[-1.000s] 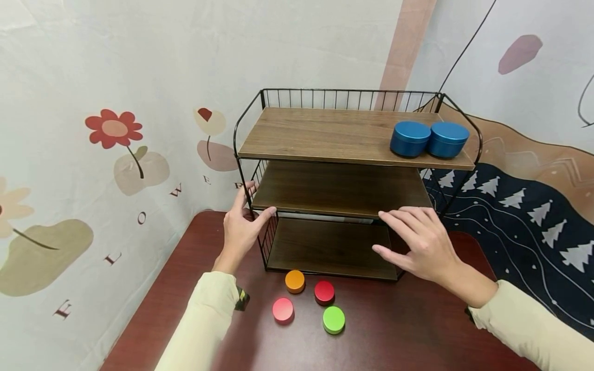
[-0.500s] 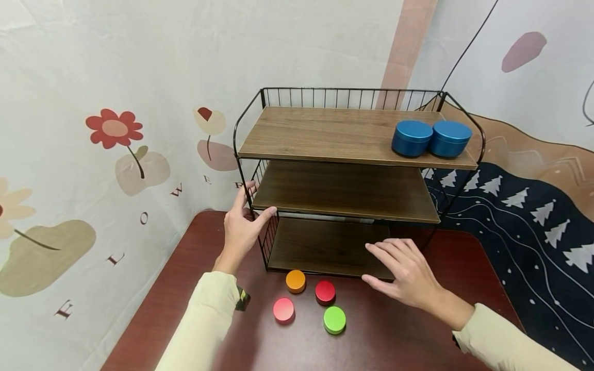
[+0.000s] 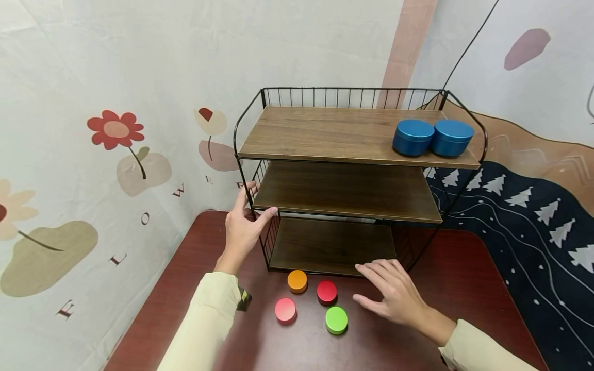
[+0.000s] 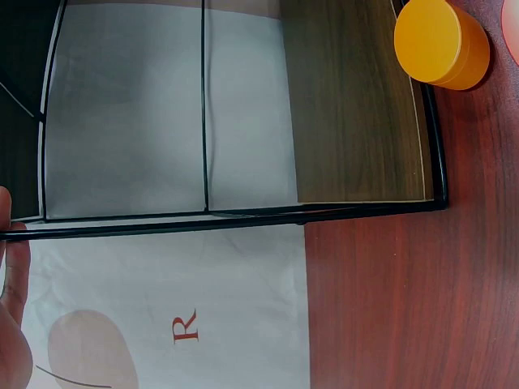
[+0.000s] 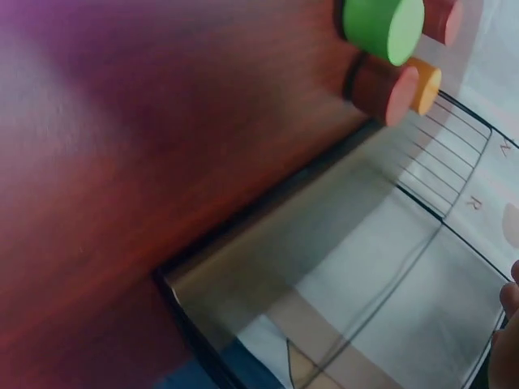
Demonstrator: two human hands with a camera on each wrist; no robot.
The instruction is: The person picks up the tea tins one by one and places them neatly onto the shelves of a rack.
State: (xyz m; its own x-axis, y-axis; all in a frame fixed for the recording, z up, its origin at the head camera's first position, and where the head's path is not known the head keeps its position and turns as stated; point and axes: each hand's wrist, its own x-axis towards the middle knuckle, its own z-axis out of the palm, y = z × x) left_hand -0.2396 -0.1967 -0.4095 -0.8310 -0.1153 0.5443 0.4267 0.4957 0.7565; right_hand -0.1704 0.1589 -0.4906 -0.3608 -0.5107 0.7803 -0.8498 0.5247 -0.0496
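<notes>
A three-tier shelf rack [image 3: 325, 131] with wooden boards and a black wire frame stands on the table. My left hand [image 3: 238, 234] grips its left side frame at middle-board height, thumb at the board's front edge. In front of the rack lie small round tins: orange [image 3: 297, 281], red [image 3: 327, 292], pink [image 3: 285, 310] and green [image 3: 336, 320]. Just right of the red and green tins, my right hand [image 3: 394, 293] hovers with fingers extended and thumb apart, holding nothing. The orange tin [image 4: 430, 40] also shows beside the bottom board in the left wrist view.
Two blue tins [image 3: 413, 137] sit side by side at the right end of the top board. Dark red tabletop [image 3: 162, 319] surrounds the rack. A printed cloth [image 3: 139, 62] hangs close behind it.
My right hand has come down from the middle board's front edge, moving left and nearer, to beside the tins. The left hand keeps its grip on the frame.
</notes>
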